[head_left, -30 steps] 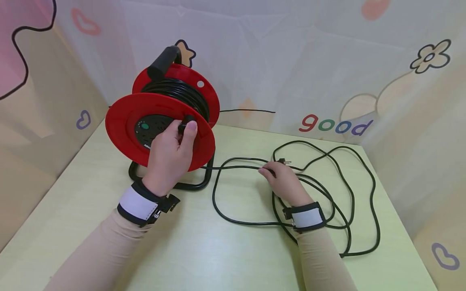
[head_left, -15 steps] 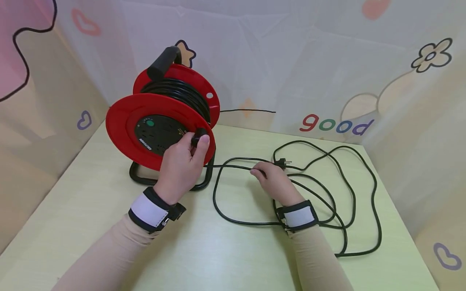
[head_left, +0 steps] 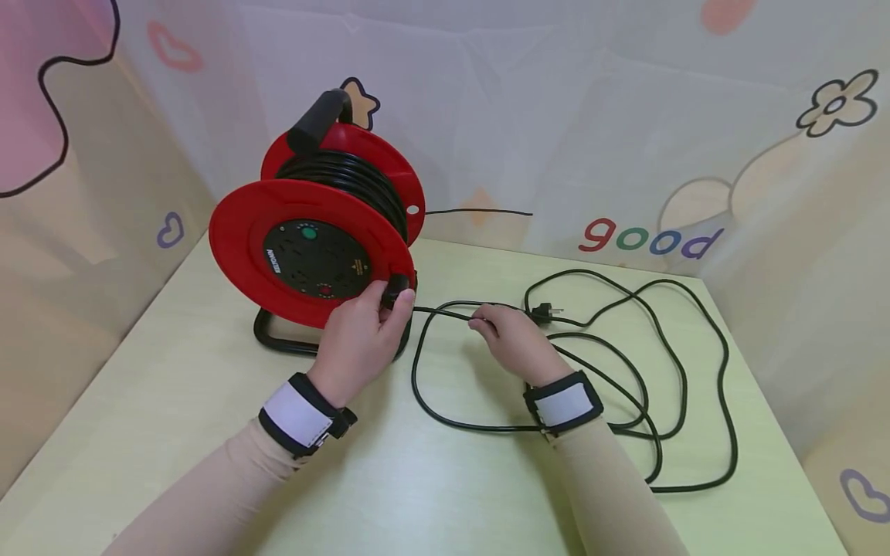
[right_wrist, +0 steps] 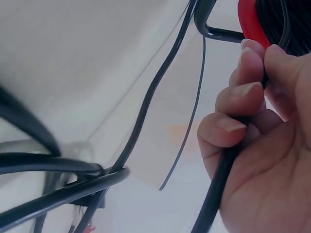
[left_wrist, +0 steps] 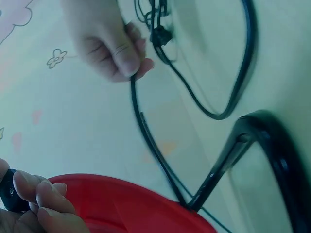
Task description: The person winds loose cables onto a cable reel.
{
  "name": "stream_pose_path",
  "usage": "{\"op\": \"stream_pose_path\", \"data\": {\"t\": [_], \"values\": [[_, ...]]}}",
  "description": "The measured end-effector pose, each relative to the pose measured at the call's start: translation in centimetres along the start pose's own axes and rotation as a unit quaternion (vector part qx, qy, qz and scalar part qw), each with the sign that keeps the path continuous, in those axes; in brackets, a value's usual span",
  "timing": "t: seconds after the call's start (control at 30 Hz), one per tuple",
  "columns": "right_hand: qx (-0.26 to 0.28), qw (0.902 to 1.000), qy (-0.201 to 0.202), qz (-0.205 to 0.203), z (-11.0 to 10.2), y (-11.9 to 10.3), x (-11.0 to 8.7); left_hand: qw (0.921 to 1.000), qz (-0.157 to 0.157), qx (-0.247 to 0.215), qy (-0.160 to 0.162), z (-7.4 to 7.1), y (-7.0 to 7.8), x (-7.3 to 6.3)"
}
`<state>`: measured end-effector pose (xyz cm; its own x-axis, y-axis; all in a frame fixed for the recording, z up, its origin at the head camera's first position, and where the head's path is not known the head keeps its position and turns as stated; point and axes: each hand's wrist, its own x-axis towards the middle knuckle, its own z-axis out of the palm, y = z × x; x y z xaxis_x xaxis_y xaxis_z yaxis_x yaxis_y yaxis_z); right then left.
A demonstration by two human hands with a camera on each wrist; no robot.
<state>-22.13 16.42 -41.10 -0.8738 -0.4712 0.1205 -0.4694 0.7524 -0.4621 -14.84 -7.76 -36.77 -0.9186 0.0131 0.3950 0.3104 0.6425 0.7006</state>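
A red cable reel point(head_left: 236, 232) with black cable wound on its drum stands at the left of the table on a black tube frame point(head_left: 285, 345). My left hand point(head_left: 358, 340) pinches the black crank knob point(head_left: 396, 287) at the lower right of the reel's front disc. To the right, my right hand point(head_left: 518, 344) holds the black cable point(head_left: 445, 312) a short way from the reel. In the right wrist view the fingers point(right_wrist: 240, 99) curl round that cable point(right_wrist: 214, 194). The left wrist view shows the cable running from the right hand point(left_wrist: 114, 53) toward the red disc point(left_wrist: 112, 194).
Loose loops of cable point(head_left: 726, 386) spread over the right side of the pale table point(head_left: 431, 494). A black plug point(head_left: 542, 313) lies among them, just behind the right hand. A printed curtain point(head_left: 487, 116) hangs close behind the reel.
The front disc has turned clockwise, its knob going down and right with my left hand. My right hand has moved left toward the reel, holding the cable.
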Motion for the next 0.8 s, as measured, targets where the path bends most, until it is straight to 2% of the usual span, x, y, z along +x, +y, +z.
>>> {"op": "stream_pose_path", "data": {"t": [0.23,0.37,0.8], "values": [[-0.009,0.9998,-0.019,0.000,0.2,-1.3,0.9,0.9988,-0.034,0.005,-0.037,0.4,-0.9,-0.9],[-0.014,0.9997,-0.016,-0.009,0.4,-1.8,1.4,0.9975,-0.048,0.001,-0.051,0.7,-1.6,-1.3],[-0.024,0.9993,-0.024,-0.013,1.1,-2.7,2.1,0.9972,-0.056,-0.019,-0.047,1.3,-3.0,-1.9]]}}
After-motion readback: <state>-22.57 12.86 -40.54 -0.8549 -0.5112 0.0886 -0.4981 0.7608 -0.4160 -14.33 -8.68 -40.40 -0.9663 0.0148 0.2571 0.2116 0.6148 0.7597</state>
